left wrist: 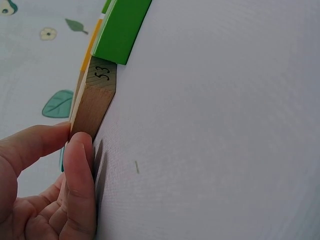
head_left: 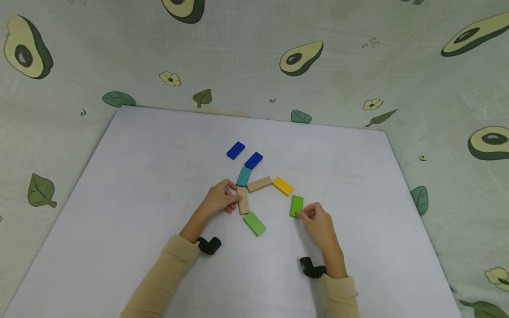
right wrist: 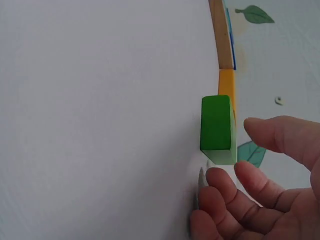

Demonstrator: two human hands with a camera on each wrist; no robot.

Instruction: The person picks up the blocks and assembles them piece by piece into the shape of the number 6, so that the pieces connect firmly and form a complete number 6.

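Note:
My left hand (head_left: 221,196) is at a plain wooden block (head_left: 243,205), thumb and a finger pinching its side and top edge. In the left wrist view that block's end (left wrist: 102,75) bears the number 53 and meets a green block (left wrist: 120,32). Over on the right, my right hand (head_left: 321,224) is beside another green block (head_left: 296,204). The right wrist view shows the thumb a little off this block (right wrist: 216,122), a fingertip right at its near corner and the other fingers loosely bent.
A teal block (head_left: 244,176), a second wooden block (head_left: 260,184) and a yellow block (head_left: 283,186) continue the bent line. Two dark blue blocks (head_left: 236,150) lie farther back. The white tabletop (head_left: 159,145) meets an avocado-print cloth (head_left: 246,66). Black wrist devices (head_left: 210,246) sit near both sleeves.

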